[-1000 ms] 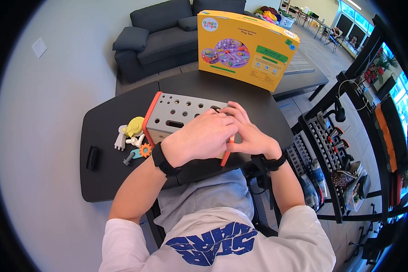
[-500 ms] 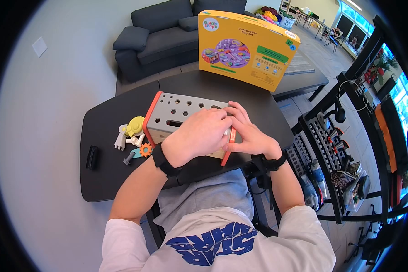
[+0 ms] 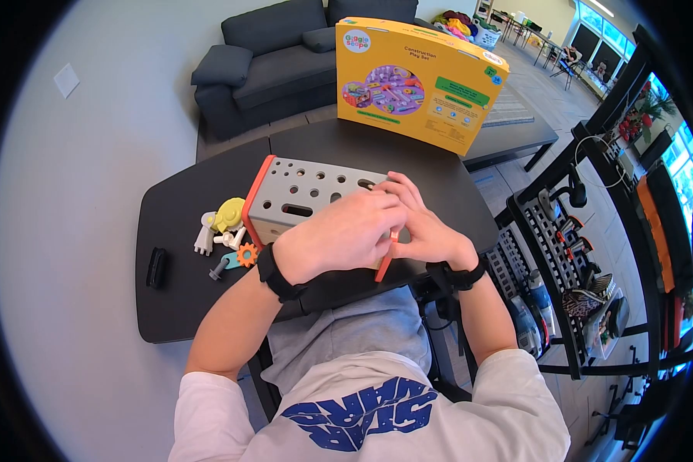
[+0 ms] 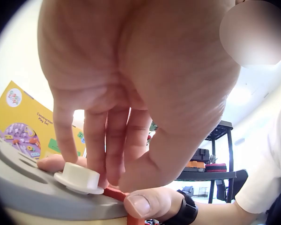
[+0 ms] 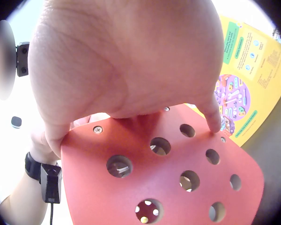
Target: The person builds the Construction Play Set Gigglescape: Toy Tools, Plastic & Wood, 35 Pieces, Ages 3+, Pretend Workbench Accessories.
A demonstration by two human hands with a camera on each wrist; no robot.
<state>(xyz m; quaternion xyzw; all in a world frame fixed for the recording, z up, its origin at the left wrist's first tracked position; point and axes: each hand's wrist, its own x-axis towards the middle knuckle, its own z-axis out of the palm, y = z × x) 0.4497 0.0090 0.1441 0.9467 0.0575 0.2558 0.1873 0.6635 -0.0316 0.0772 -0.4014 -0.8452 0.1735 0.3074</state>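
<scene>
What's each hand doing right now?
Left hand: bent down by the round white plastic piece; can't tell if it holds anything.
Right hand: closed, gripping the red panel with round holes.

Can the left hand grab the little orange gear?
Probably yes. The orange gear lies beside the left wrist, with nothing covering it. The left hand is over at the far end of the grey-topped toy bench, so it would have to come back first.

Head view: bright, daylight from windows at right, dark rounded edges, curved distortion; wrist views: blown-out white backgrounds, palms shaded
</scene>
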